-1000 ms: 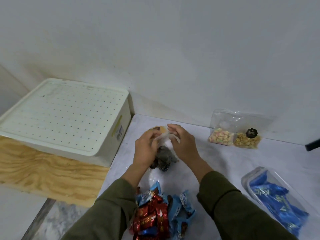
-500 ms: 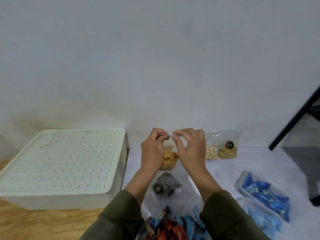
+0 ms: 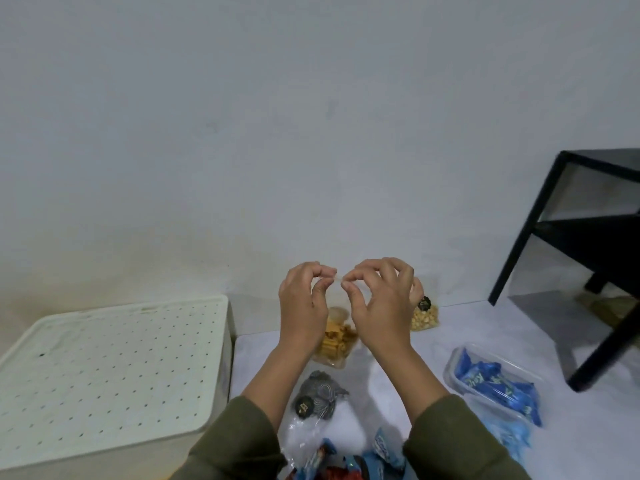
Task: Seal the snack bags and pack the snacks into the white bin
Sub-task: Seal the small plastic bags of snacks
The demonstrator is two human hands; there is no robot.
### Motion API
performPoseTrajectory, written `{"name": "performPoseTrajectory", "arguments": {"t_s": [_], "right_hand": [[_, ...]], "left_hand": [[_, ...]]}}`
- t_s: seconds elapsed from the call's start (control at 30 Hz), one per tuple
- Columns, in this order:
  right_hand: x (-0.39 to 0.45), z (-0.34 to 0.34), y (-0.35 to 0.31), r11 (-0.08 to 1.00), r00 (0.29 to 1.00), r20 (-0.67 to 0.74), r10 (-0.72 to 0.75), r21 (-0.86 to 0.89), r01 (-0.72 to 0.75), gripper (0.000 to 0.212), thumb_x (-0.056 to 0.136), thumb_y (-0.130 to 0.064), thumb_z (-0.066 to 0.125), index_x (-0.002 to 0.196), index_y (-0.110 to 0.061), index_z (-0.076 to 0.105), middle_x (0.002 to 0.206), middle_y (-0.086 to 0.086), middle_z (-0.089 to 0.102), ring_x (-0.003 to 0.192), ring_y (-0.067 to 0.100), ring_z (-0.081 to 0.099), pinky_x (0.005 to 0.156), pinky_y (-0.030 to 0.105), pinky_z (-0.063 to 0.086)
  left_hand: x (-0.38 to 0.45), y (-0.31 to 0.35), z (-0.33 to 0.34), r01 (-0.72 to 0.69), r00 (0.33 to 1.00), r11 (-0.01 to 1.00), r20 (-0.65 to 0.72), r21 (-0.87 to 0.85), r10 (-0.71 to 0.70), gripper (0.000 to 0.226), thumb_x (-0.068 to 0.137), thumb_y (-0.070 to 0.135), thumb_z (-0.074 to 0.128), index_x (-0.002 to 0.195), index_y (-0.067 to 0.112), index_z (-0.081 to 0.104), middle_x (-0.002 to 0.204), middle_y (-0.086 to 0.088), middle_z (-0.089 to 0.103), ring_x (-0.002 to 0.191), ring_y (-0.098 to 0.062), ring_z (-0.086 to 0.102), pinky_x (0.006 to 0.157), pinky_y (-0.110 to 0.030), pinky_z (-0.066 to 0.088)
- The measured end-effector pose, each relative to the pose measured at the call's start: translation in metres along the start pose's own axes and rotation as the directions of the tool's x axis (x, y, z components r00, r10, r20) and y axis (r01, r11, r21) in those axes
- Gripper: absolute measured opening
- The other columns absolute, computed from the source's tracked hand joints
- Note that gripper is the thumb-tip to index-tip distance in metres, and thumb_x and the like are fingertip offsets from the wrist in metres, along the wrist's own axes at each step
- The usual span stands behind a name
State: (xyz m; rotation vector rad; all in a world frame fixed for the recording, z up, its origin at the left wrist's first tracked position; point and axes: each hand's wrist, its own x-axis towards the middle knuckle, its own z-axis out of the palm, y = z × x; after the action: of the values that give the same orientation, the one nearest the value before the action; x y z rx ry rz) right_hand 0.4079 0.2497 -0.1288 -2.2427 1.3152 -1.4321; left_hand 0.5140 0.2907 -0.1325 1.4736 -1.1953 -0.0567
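My left hand (image 3: 304, 306) and my right hand (image 3: 379, 306) are raised side by side, each pinching the top edge of a clear bag of yellow crackers (image 3: 335, 339) that hangs between them above the table. The white bin (image 3: 104, 372) stands at the left with its perforated lid on. A clear bag of grey candies (image 3: 320, 398) lies below my wrists. A bag of yellow nuts (image 3: 424, 315) stands by the wall, partly hidden by my right hand.
A clear bag of blue wrapped candies (image 3: 498, 386) lies at the right. Red and blue wrapped candies (image 3: 349, 467) are heaped at the bottom edge. A black metal frame (image 3: 588, 258) stands at the far right. The wall is close behind.
Both hands have lifted the cracker bag off the table and now pinch along its top edge. The view has tilted upward, showing more wall and the black frame.
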Motion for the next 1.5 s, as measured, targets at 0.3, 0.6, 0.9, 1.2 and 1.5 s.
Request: {"name": "performPoseTrajectory", "arguments": {"t_s": [0.3,0.6,0.9,1.2,1.5], "right_hand": [[0.015,-0.007,0.010,0.994,0.997,0.080,0.014,0.108,-0.022,0.011,0.083,-0.034,0.055,0.078,-0.030,0.064,0.108,-0.016,0.057,0.126,0.012,0.027,0.107,0.057,0.012],[0.018,-0.008,0.015,0.990,0.990,0.137,0.013,0.140,-0.032,0.014,0.083,-0.017,0.060,0.074,-0.027,0.058,0.098,-0.023,0.052,0.126,0.008,0.026,0.109,0.055,0.010],[0.021,-0.016,0.022,0.991,0.993,0.116,0.036,0.125,-0.050,0.014,0.083,-0.019,0.064,0.074,-0.030,0.063,0.095,-0.021,0.055,0.123,0.009,0.029,0.108,0.053,0.008],[0.029,-0.026,0.021,0.998,0.988,0.152,-0.007,0.062,-0.002,0.014,0.081,-0.018,0.065,0.071,-0.027,0.063,0.095,-0.019,0.059,0.124,0.011,0.033,0.108,0.049,0.004],[0.026,-0.032,0.022,0.992,0.988,0.152,0.027,0.114,-0.045,0.010,0.082,-0.023,0.067,0.074,-0.025,0.062,0.094,-0.021,0.054,0.121,0.008,0.032,0.108,0.050,0.009]], "left_hand": [[0.009,0.009,0.023,0.018,1.000,0.996,-0.006,0.092,-0.017,0.019,0.082,0.018,0.042,0.082,0.035,0.051,0.093,0.014,0.057,0.104,-0.001,0.044,0.103,-0.058,0.027],[0.004,0.013,0.030,0.042,0.999,0.976,-0.042,0.212,-0.034,0.029,0.082,-0.001,0.054,0.079,0.028,0.056,0.094,0.015,0.056,0.102,-0.005,0.049,0.111,-0.053,0.013],[0.008,0.019,0.026,0.032,0.994,0.984,-0.111,0.177,-0.012,0.032,0.083,0.000,0.057,0.079,0.031,0.057,0.096,0.015,0.058,0.102,0.003,0.044,0.110,-0.057,0.014],[0.008,0.026,0.020,-0.109,0.992,0.897,-0.013,0.428,0.127,0.016,0.079,0.016,0.068,0.076,0.030,0.060,0.092,0.018,0.062,0.111,-0.009,0.051,0.101,-0.067,0.011],[0.003,0.032,0.016,-0.031,0.997,0.930,-0.055,0.367,0.055,0.016,0.082,0.015,0.066,0.080,0.031,0.062,0.100,0.023,0.054,0.118,-0.009,0.047,0.105,-0.063,0.007]]}}
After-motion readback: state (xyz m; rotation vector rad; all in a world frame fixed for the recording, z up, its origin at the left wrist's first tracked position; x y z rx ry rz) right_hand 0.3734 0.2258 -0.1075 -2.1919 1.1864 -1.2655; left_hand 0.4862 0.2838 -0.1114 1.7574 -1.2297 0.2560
